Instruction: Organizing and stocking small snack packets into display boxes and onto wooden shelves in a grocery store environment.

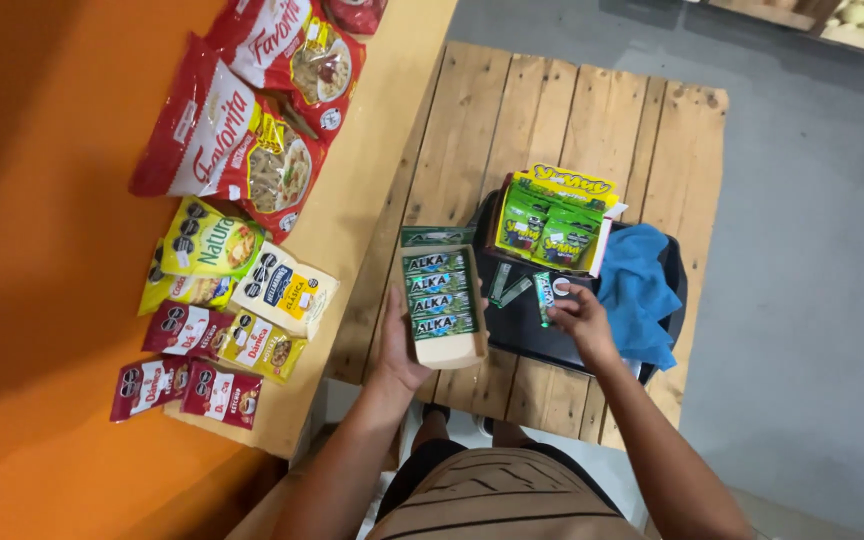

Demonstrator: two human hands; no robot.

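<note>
Steadying the open carton of green gum packs on my left hand, its grip cupped under the base above the wooden pallet, I'd keep it level; my right hand pinches one green pack narrowly over the black crate, just beside the carton

Carton lies between shelf packets and basket

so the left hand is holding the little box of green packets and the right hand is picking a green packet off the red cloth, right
Not quite: the cloth is blue, not red, as the head view shows. The left hand does hold the box of green packets, and the right hand does grip a green packet.
</note>
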